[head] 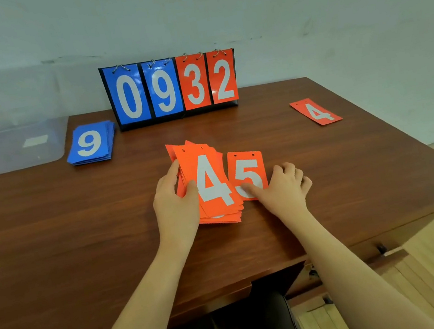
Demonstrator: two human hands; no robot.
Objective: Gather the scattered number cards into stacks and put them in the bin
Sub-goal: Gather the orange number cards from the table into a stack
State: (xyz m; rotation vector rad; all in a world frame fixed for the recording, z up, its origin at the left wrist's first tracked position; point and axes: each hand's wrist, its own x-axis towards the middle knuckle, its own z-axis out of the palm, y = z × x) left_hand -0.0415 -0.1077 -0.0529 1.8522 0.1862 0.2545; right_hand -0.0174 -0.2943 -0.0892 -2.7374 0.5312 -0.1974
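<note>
My left hand grips a thick stack of orange number cards at the table's middle, thumb on the top card, a white 4. Just right of the stack lies a single orange 5 card flat on the wood. My right hand touches its lower edge with thumb and fingertip, the other fingers curled. Another orange 4 card lies alone at the far right. A neat stack of blue cards topped by a 9 sits at the far left, beside the clear plastic bin.
A flip scoreboard reading 0 9 3 2 stands at the back of the brown wooden table, against the wall. The table's right edge drops to a wooden floor. A dark chair seat shows below the front edge.
</note>
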